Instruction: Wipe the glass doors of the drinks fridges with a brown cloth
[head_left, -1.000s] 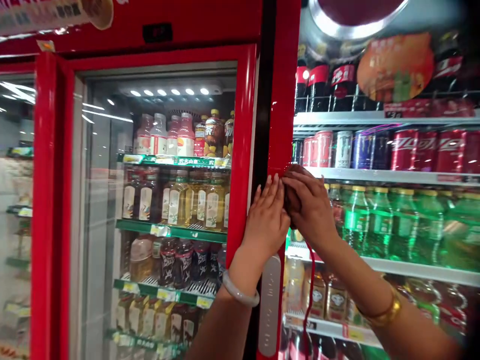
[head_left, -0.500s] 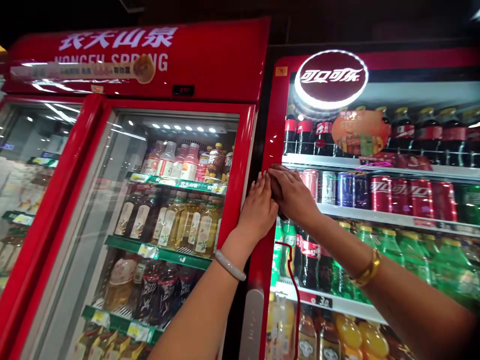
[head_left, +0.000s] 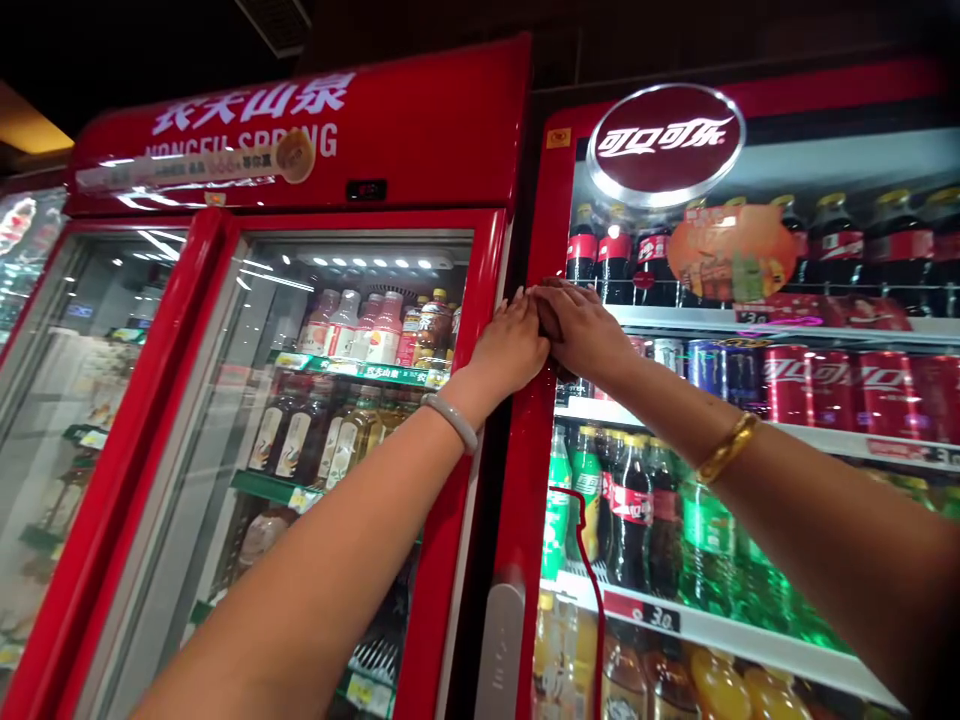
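My left hand (head_left: 510,343) lies against the red door frame (head_left: 556,225) of the right-hand drinks fridge, its fingers stretched upward and held together. A grey bangle circles that wrist. Beside it, touching at the fingertips, my right hand (head_left: 589,330) bends over the same upright, with a gold bracelet on its wrist. Under the right palm shows something dark (head_left: 550,322), mostly hidden, whose kind I cannot make out. Below the hands is a grey handle plate (head_left: 501,640) on the frame.
The left fridge (head_left: 442,130) has red-framed glass doors and shelves of bottled drinks. Behind the right fridge's glass are cola bottles (head_left: 840,245), red cans (head_left: 825,385) and green bottles (head_left: 709,525). A lit oval sign (head_left: 664,145) is at the top. A dark gap separates the fridges.
Both hands have moved up along the red door frame, still side by side. My left forearm reaches further across the left fridge's glass. The view has shifted slightly.
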